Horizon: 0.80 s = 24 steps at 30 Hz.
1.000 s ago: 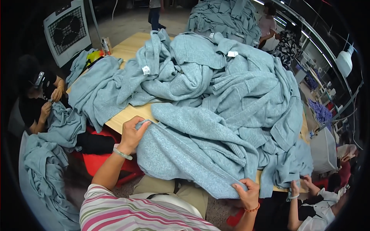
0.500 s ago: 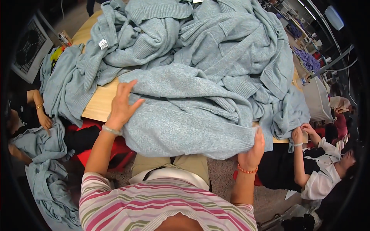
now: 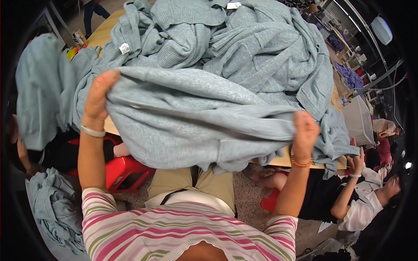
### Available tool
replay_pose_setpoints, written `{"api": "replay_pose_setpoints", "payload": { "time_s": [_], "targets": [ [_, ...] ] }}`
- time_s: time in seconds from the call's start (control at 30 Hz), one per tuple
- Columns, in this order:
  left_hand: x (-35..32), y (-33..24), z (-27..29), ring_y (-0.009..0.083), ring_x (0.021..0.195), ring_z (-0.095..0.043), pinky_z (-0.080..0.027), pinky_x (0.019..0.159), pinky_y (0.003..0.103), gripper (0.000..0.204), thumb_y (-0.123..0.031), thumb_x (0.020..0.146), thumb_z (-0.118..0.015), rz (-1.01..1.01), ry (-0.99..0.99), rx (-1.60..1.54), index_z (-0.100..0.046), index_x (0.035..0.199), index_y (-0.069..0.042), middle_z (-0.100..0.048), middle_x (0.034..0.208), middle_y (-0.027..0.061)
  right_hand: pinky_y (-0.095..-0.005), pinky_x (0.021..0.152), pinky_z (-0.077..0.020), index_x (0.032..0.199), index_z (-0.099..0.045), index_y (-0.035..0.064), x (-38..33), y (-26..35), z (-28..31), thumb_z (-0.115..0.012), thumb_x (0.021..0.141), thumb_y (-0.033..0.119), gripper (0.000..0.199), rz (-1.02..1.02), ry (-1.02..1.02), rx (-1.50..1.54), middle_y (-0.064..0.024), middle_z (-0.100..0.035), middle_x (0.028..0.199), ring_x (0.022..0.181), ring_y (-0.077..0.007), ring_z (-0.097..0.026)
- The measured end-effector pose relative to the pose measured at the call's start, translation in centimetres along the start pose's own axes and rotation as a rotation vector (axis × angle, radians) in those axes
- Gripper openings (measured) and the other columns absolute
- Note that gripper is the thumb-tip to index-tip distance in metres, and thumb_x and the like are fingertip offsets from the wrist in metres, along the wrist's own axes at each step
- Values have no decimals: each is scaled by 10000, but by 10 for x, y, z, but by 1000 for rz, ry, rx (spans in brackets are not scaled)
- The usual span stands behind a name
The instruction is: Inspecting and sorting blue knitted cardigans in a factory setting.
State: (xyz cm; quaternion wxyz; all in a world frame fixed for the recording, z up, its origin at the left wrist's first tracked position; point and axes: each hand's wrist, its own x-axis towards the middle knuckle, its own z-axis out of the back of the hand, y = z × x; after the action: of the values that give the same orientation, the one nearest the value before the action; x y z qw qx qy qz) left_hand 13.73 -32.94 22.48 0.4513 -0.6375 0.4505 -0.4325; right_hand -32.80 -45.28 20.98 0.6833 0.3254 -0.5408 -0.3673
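Note:
A light blue-grey knit sweater (image 3: 174, 126) hangs stretched between my two hands, lifted over the near edge of the table. My left hand (image 3: 98, 93) is closed on its left end, the thumb at the upper edge. At the other end, my right hand (image 3: 305, 132) grips the fabric in a fist, slightly smeared by motion. The middle of the sweater sags and is blurred in places. Behind it lies a heap of similar blue-grey sweaters (image 3: 270, 48), one with a white tag (image 3: 124, 48).
The wooden table (image 3: 278, 162) runs under the heap. On the left a person holds up another sweater (image 3: 41, 91); a red stool (image 3: 126, 172) stands near my left arm. To the right sits a co-worker in white (image 3: 365, 198), near a pale crate (image 3: 359, 119). More knitwear (image 3: 56, 209) lies lower left.
Both hands have risen and moved apart, and the sweater has come up off the table, pulled wide. My left hand has closed on it. The left co-worker's sweater has been raised.

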Motion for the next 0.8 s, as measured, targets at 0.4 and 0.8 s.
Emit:
{"api": "replay_pose_setpoints", "payload": {
  "time_s": [0.4,0.8],
  "targets": [
    [-33,75,-48,258,699,-593,-481,624,371,473,-150,729,-753,-128,133,1192,-582,1164,-80,-587,819,73,-410,763,-507,1066,-665,105,-36,-9,-11,-715,782,213,307,-176,359,-801,-203,-679,918,884,-391,-644],
    [-52,75,-64,231,711,-598,-472,621,330,530,-59,656,-789,-279,168,1168,-614,1156,-71,-598,851,84,-364,697,-516,1016,-685,64,-39,-21,-12,-697,801,103,219,62,89,-841,-113,-660,858,820,-325,-652]
  ]
}}
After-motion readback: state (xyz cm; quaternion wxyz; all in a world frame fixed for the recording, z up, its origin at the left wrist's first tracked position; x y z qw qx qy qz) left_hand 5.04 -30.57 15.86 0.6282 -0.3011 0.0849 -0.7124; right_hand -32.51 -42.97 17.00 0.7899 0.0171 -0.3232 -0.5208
